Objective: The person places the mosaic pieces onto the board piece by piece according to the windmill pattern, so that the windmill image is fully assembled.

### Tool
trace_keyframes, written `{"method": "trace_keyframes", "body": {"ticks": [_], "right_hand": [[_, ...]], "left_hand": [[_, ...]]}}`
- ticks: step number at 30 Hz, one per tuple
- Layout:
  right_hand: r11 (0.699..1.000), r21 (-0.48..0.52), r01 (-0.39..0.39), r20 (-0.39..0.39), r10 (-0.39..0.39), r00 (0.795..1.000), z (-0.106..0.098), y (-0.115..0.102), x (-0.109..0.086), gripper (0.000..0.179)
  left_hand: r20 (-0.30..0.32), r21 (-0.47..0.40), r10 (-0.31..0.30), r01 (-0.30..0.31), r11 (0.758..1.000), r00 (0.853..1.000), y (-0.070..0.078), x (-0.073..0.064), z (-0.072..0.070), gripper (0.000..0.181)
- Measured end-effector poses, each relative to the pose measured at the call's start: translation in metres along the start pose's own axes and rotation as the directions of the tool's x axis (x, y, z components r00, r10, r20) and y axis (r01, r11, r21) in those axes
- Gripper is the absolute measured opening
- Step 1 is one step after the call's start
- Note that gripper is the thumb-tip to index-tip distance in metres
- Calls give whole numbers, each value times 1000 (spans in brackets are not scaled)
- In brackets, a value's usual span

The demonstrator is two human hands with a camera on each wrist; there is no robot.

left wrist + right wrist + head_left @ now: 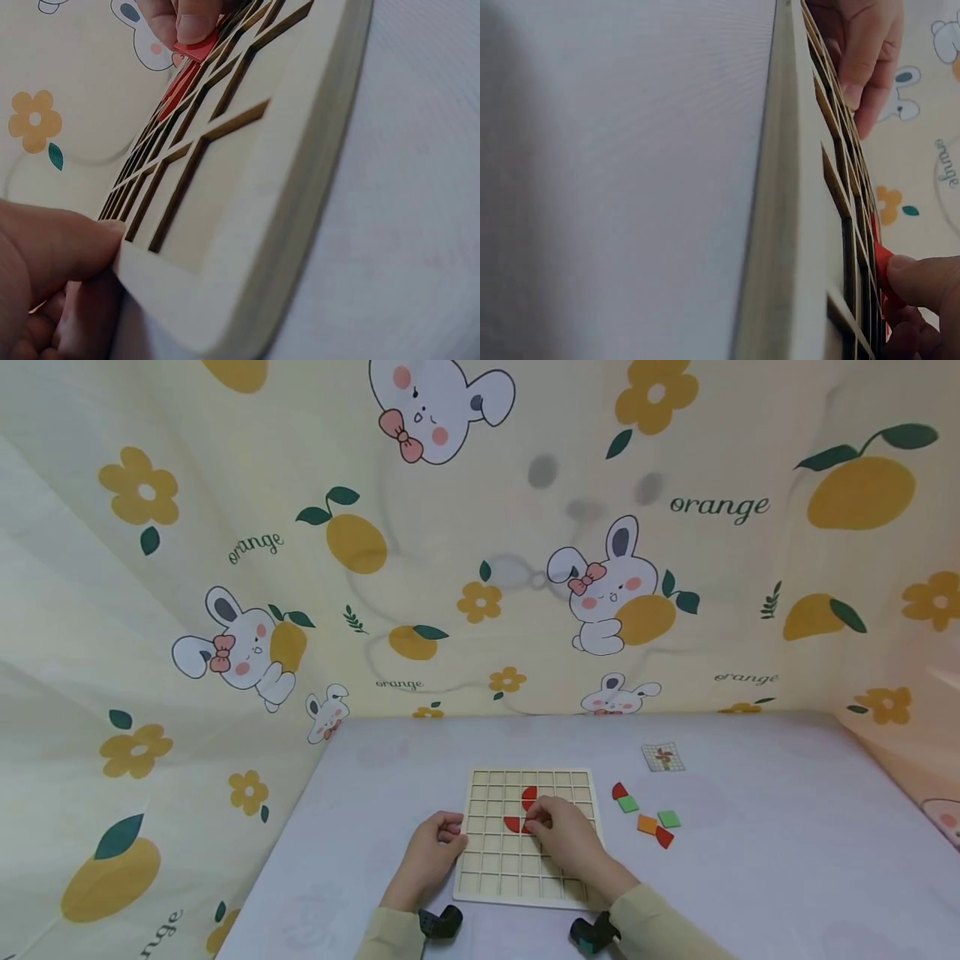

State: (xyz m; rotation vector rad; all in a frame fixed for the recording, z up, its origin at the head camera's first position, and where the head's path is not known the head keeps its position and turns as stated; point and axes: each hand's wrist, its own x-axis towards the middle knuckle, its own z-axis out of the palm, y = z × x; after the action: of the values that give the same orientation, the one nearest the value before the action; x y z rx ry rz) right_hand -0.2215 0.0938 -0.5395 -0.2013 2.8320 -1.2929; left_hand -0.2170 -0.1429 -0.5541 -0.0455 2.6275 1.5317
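Observation:
A square wooden grid board (491, 864) lies on the table in the head view. My left hand (432, 853) grips its left edge; in the left wrist view the thumb (67, 244) lies over the rim with the other fingers curled below. My right hand (570, 839) pinches a red piece (883, 271) between thumb and fingers, right at the grid near the board's middle. A red quarter-round piece (513, 823) sits in a cell just left of those fingertips. More red pieces (529, 794) fill cells behind, partly hidden by the right hand.
Right of the board lie a few loose tiles: red quarter-rounds (618, 791), green squares (668, 819) and an orange square (647, 824). Farther back is a small pattern card (663, 757). A printed cloth (450, 652) hangs behind the table (750, 860).

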Motion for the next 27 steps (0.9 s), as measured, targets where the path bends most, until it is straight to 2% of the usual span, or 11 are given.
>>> {"method": "trace_keyframes", "body": {"ticks": [10, 27], "right_hand": [[996, -61, 67, 7, -67, 998, -2, 0, -3, 10], [991, -120, 60, 16, -59, 998, 1, -3, -3, 18]], "left_hand": [[9, 16, 23, -23, 1000, 1000, -2, 2, -1, 29], [13, 21, 22, -22, 1000, 1000, -2, 1, -1, 30]]}}
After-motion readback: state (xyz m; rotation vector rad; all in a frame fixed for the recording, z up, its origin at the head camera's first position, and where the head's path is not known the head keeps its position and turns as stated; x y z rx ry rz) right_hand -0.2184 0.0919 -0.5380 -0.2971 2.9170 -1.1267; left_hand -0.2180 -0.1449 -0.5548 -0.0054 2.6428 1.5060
